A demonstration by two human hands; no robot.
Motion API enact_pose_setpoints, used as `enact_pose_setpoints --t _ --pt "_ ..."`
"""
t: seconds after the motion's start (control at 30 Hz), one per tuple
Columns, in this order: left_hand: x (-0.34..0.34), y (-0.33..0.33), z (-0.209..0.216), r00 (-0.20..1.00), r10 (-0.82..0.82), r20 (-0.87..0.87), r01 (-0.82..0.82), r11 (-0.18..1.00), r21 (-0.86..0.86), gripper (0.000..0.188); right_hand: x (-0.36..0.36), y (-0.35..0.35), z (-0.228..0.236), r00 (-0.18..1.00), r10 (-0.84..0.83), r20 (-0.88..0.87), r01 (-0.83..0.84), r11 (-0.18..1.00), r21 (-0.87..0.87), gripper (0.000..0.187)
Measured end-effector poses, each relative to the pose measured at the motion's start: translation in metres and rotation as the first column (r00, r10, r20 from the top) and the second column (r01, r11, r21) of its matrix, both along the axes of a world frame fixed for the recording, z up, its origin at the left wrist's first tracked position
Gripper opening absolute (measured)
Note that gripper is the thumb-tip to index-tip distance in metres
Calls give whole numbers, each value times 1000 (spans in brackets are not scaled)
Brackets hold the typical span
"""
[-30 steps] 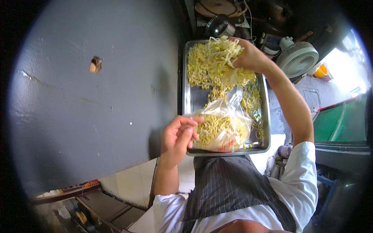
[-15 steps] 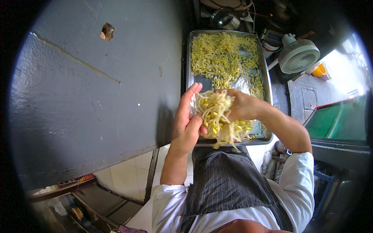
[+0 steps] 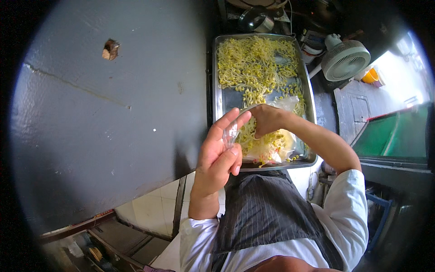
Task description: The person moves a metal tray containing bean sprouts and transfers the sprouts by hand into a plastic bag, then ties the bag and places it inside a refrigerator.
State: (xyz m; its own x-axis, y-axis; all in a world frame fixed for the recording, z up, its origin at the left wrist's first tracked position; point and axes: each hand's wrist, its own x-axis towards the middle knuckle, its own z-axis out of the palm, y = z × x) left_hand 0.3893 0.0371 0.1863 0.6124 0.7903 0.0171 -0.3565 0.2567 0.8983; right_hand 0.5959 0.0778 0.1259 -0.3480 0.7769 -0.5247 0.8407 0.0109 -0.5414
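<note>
A long metal tray [image 3: 311, 113] holds yellow-headed bean sprouts [image 3: 253, 59], spread thickly over its far half. At its near end lies a clear plastic bag [image 3: 290, 144] with more sprouts in and around it. My left hand [image 3: 217, 152] is at the tray's left edge, closed on the bag's thin film, which shows between its raised fingers and thumb. My right hand [image 3: 269, 120] reaches in from the right over the bag's mouth, thumb pointing down toward the sprouts. Its other fingers are mostly hidden, so whether it grips anything is unclear.
A large dark grey panel [image 3: 99, 118] borders the tray on the left. Right of the tray stands a grey fan [image 3: 346, 61]; a dark pot [image 3: 254, 19] sits beyond the far end. A green panel [image 3: 394, 138] is farther right.
A clump of sprouts that was lifted between my hands is no longer up there; sprouts now lie lower, at the bag. The right hand has shifted slightly left, the left hand's fingertips rightward.
</note>
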Motion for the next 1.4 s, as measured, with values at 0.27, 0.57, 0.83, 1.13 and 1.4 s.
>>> enact_pose_setpoints --t 0.27,0.57,0.83,1.13,1.4 --pt "-6 17 -12 993 51 106 -43 996 -75 51 49 -13 10 998 13 -57 -9 998 69 86" --pt "18 23 -29 982 -80 -171 139 918 370 33 87 -46 18 997 41 61 -55 966 253 72" --pt "73 24 -71 676 187 -713 677 223 701 42 86 -71 22 982 53 180 -127 894 430 52" --pt "88 42 -90 534 490 -689 652 279 705 37 89 -114 57 969 133 206 -236 736 635 6" --pt "76 43 -66 705 259 -661 585 316 747 39 99 -134 91 997 -4 83 -56 710 702 15"
